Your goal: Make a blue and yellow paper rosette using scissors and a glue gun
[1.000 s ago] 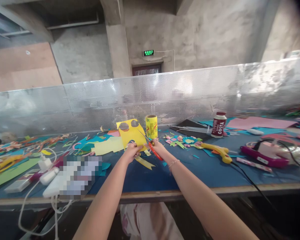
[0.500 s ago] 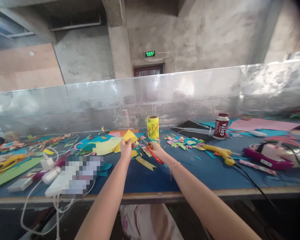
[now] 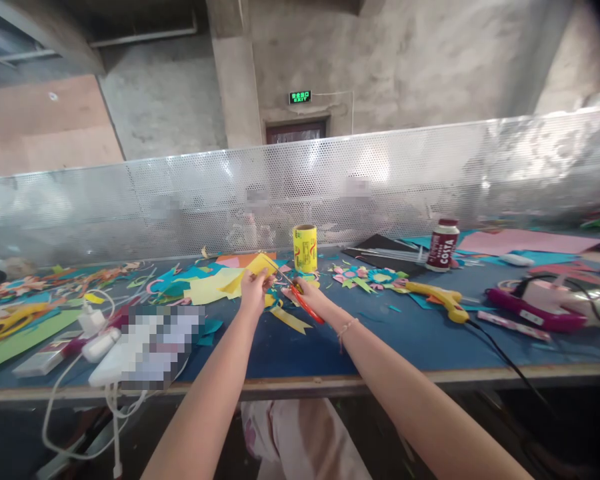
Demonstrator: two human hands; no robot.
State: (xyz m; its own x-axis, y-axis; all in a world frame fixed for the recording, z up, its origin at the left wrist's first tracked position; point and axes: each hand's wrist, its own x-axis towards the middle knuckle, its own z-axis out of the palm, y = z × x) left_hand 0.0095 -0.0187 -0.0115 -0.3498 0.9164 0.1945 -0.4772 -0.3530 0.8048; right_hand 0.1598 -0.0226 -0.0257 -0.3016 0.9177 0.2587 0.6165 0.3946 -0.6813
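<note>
My left hand (image 3: 253, 288) is closed on a piece of yellow paper (image 3: 258, 268), held low over the blue table (image 3: 290, 350). My right hand (image 3: 307, 297) grips red-handled scissors (image 3: 300, 298), whose blades point up and left toward the yellow piece. A yellow paper strip (image 3: 290, 320) lies on the table just below both hands. More yellow paper (image 3: 207, 289) lies flat to the left of my left hand.
A yellow tape roll (image 3: 305, 248) stands behind the hands. Paper flowers (image 3: 367, 279), a yellow glue gun (image 3: 437, 299) with black cord and a Costa bottle (image 3: 441, 245) are to the right. White chargers and cables (image 3: 100, 343) lie left. A perforated metal screen (image 3: 180, 200) bounds the back.
The yellow sheet with two round holes, held upright a second ago, has come down; my left hand now holds a smaller yellow piece near the table. The scissors stayed in my right hand.
</note>
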